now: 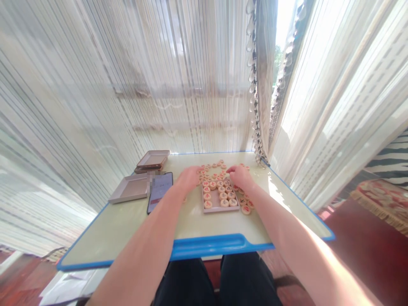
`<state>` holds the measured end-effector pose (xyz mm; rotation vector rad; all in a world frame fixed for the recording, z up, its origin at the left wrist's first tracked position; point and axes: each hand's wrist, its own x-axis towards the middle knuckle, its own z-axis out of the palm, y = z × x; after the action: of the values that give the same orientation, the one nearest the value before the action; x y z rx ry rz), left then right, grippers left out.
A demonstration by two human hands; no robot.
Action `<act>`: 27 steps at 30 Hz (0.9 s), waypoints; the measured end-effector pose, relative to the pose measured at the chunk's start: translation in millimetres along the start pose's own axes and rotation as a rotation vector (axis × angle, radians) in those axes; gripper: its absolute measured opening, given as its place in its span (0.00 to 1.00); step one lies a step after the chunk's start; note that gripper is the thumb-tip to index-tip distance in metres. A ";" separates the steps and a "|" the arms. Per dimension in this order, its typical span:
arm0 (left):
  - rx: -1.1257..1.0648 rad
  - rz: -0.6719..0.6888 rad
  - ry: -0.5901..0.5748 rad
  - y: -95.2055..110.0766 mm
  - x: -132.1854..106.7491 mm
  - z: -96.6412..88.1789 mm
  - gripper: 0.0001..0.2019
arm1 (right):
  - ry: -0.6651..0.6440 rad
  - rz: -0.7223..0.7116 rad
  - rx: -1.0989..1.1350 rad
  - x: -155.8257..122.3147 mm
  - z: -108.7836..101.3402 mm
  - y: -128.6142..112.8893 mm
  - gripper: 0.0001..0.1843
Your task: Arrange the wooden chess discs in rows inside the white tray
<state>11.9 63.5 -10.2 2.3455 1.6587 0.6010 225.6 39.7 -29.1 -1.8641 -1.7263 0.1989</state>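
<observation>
A shallow tray [220,209] in front of me holds several round xiangqi pieces [224,203] with red and dark characters. They stand in columns at its left and right and in a row along its far side, around a bare patch. Beyond the tray's far left corner, my left hand [190,177] reaches in among loose pieces [206,176]; its fingers are mostly hidden behind the back of the hand. My right hand [241,176] is at the far right corner, fingers curled together over the pieces there. What it pinches, if anything, is hidden.
More loose xiangqi pieces [246,209] lie right of the tray. To the left are a phone [160,191], an upturned lid or tray [130,188] and stacked trays [153,158]. The table [105,238] has a blue rim; a string curtain [197,106] hangs behind it.
</observation>
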 end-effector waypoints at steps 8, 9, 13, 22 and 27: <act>0.276 0.089 -0.103 17.1 -2.7 3.7 0.20 | 0.010 -0.078 -0.012 -2.1 2.9 0.6 0.17; 0.295 0.086 -0.089 18.6 -3.7 3.1 0.19 | -0.001 -0.074 -0.010 -2.9 2.2 -0.4 0.17; 0.344 0.165 -0.032 20.8 -5.9 3.7 0.19 | -0.053 -0.081 0.007 -5.4 -0.1 -5.3 0.17; 0.409 0.106 -0.073 23.1 -7.2 6.3 0.16 | -0.012 -0.160 0.013 -8.2 0.1 -7.5 0.18; 0.355 0.043 0.003 21.1 -2.6 10.9 0.19 | -0.025 -0.152 0.016 -11.1 -3.4 -8.9 0.20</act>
<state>33.9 54.4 -12.2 2.6255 1.8494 0.3378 217.8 28.0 -24.8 -1.7166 -1.8689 0.1759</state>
